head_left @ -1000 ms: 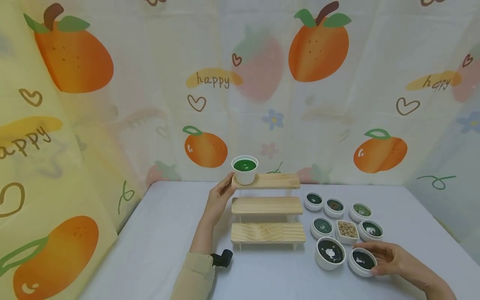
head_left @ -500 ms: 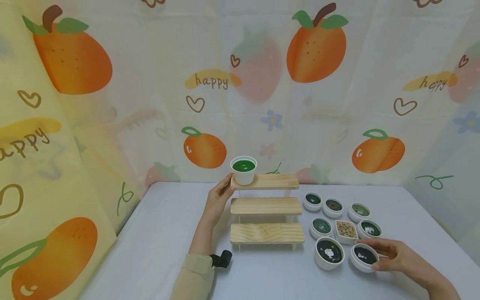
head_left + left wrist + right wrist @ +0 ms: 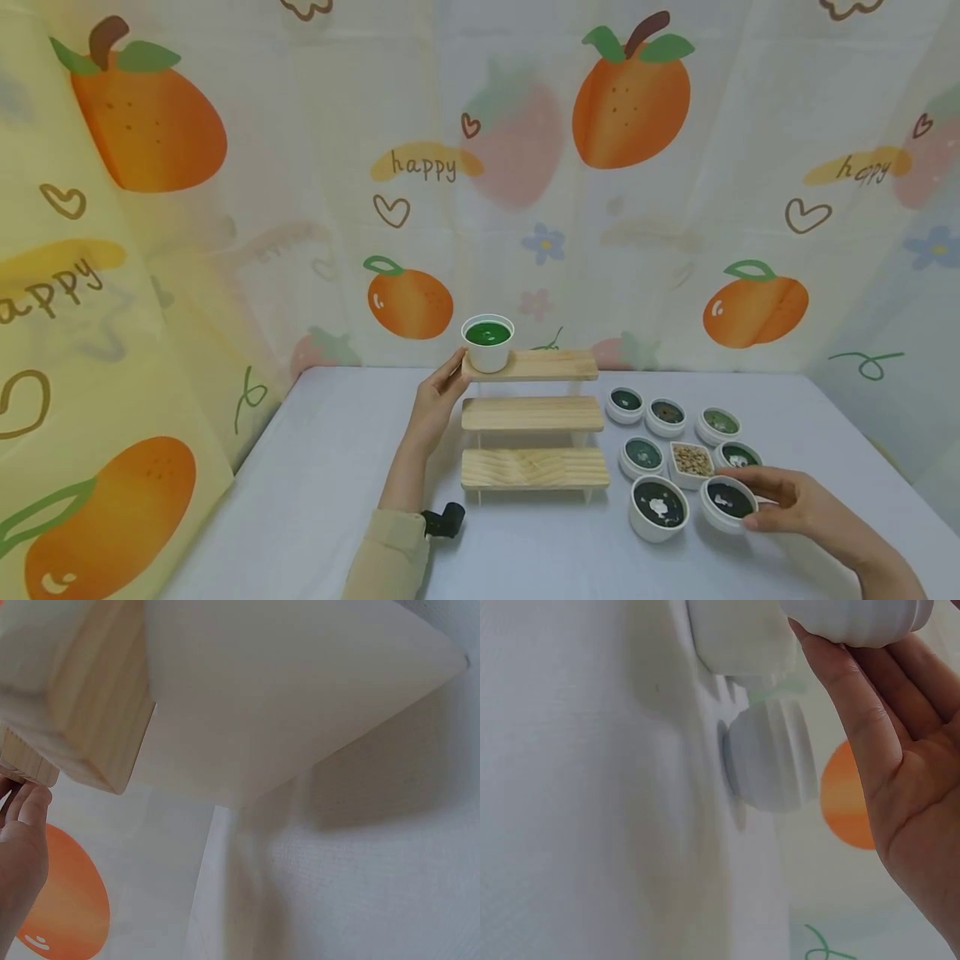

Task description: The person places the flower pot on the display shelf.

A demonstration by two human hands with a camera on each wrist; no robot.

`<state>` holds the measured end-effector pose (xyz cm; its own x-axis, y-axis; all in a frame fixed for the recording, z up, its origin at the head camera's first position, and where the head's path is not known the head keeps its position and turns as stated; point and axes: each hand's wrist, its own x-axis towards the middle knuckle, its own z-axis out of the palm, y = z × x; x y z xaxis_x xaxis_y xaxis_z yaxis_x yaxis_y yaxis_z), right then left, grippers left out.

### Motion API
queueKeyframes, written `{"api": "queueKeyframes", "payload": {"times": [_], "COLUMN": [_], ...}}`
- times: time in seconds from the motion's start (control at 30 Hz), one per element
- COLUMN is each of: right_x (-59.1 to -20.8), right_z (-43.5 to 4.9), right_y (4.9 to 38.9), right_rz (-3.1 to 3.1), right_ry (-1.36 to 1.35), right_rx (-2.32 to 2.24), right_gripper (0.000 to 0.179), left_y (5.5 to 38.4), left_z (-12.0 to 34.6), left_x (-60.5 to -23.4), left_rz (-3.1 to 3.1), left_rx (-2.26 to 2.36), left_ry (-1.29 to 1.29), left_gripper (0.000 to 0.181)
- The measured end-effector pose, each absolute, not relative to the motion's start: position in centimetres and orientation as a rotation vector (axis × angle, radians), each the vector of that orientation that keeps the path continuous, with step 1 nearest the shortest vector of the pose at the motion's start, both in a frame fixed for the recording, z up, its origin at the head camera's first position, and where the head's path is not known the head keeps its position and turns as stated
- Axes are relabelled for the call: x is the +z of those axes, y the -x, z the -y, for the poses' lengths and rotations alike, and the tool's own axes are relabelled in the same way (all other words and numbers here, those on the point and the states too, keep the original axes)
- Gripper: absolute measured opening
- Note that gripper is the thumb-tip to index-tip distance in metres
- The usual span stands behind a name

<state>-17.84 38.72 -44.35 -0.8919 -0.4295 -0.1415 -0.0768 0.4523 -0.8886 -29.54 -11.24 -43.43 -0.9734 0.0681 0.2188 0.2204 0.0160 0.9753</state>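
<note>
My left hand [image 3: 433, 408] grips the left end of the top board of a three-tier wooden stand [image 3: 551, 365]. In the left wrist view its fingers [image 3: 34, 806] lie at the end of the top board [image 3: 28, 759]. Beside those fingertips, on that board, stands a white cup of green liquid [image 3: 488, 343]. My right hand [image 3: 806, 508] holds a small white bowl with dark contents [image 3: 727, 502] between thumb and fingers. The right wrist view shows this ribbed bowl [image 3: 859, 619] raised off the tablecloth, its inside hidden.
Left of the held bowl stands a larger white cup with dark contents [image 3: 658, 510]. Behind are a square dish of tan pieces [image 3: 692, 463] and several small round white bowls, one with green contents [image 3: 720, 425]. A fruit-printed cloth [image 3: 525, 208] hangs behind the white table [image 3: 322, 500].
My right hand has lifted the dark-filled bowl off the table and moved it slightly away from me. The left hand stays at the stand's top board.
</note>
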Motion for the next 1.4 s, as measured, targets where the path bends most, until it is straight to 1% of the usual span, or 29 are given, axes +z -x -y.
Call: {"api": "queueKeyframes", "payload": {"times": [0.07, 0.3, 0.5, 0.77, 1.0, 1.17, 1.4], "right_x": [-44.0, -42.9, -42.1, -40.5, -39.3, -38.8, -38.0], "right_z": [-38.5, -37.8, -37.0, -35.0, -33.2, -32.1, -30.8], "right_y": [17.8, 18.1, 18.7, 19.5, 20.6, 21.7, 23.2], "right_rz": [-2.374, -2.436, -2.501, -2.608, -2.637, -2.583, -2.605], "right_ry": [0.449, 0.386, 0.415, 0.407, 0.532, 0.581, 0.636], "right_rx": [-1.423, -1.371, -1.352, -1.307, -1.298, -1.382, -1.38], "right_gripper": [0.046, 0.049, 0.049, 0.052, 0.049, 0.048, 0.048], "left_y": [29.6, 29.8, 29.8, 29.7, 29.7, 29.6, 29.6], "left_z": [11.2, 11.3, 11.3, 11.4, 11.3, 11.3, 11.3], "left_x": [-43.4, -43.6, -43.8, -43.7, -44.0, -44.0, -43.9], "left_rz": [2.153, 2.15, 2.143, 2.142, 2.131, 2.121, 2.125], "left_rx": [-2.103, -2.092, -2.086, -2.087, -2.087, -2.095, -2.093], "left_ry": [0.311, 0.325, 0.335, 0.347, 0.361, 0.361, 0.353], "left_gripper": [0.055, 0.055, 0.056, 0.056, 0.055, 0.055, 0.055]}}
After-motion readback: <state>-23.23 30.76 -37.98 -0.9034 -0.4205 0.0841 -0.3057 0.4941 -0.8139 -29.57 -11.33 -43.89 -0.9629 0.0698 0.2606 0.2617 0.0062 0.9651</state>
